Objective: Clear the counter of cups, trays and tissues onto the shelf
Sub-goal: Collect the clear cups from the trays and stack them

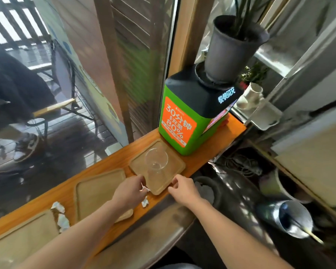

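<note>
Clear cup stands upright on the far-right tray, approx. mid-tray, on the orange counter. Your right hand is at that tray's near corner, fingers curled, touching or just abt touching the edge; can't tell if it grips. Your left hand is at the tray's left near edge, fingers closed on a small white tissue scrap. Another scrap lies just near of it. Mid tray sits left, partly under your left arm; 3rd tray near-left. Two crumpled tissues lie btwn those. Green box w/ a potted plant on top stands far right, just beyond the cup's tray.
</note>
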The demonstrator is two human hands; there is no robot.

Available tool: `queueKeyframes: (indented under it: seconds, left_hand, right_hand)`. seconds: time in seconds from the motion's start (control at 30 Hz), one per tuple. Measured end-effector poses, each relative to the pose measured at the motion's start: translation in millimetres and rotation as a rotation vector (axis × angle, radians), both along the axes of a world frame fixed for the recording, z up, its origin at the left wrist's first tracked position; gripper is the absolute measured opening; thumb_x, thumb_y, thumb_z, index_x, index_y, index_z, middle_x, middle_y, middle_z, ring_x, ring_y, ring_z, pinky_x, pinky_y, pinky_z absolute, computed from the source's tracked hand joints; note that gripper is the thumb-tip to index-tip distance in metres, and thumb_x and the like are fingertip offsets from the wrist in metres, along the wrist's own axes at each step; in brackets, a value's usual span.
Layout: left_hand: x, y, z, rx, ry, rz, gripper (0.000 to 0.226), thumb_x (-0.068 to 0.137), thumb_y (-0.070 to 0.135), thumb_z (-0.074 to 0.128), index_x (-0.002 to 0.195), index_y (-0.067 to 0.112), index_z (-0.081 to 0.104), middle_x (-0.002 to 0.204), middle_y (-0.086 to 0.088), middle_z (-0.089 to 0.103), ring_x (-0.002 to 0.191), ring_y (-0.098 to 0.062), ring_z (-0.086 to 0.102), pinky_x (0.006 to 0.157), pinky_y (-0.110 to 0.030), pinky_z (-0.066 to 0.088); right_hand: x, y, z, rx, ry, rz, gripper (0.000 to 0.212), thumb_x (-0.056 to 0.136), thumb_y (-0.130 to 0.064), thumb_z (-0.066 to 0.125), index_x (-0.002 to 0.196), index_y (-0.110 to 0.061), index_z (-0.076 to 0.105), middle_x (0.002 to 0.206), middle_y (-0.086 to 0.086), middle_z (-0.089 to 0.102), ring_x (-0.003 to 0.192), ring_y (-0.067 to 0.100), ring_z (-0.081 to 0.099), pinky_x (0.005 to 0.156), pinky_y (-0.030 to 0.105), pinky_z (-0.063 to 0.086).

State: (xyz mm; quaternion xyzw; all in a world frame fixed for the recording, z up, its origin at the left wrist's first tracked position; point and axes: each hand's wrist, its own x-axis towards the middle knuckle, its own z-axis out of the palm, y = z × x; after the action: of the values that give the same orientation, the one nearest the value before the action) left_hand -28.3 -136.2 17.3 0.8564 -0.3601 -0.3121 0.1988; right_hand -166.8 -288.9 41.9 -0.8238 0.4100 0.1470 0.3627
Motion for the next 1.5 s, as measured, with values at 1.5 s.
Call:
queueKeyframes:
  seconds: [1.5]
  left_hand:
    - [46,-6,-4,-0.441,0.195,0.316,0.069,0.075,0.014,0.084,0.128,0.035,0.045,0.11,0.026,0.057,0.1,0.013,0.058,0.072,-0.007,0.051]
  right_hand:
    - [94,-6,-26,0.296,-0.381,0.097,0.083,0.074,-0.029,0.083,0.141,-0.035,0.034,0.136,-0.007,0.05,0.119,0.008,0.047,0.081,0.017,0.037]
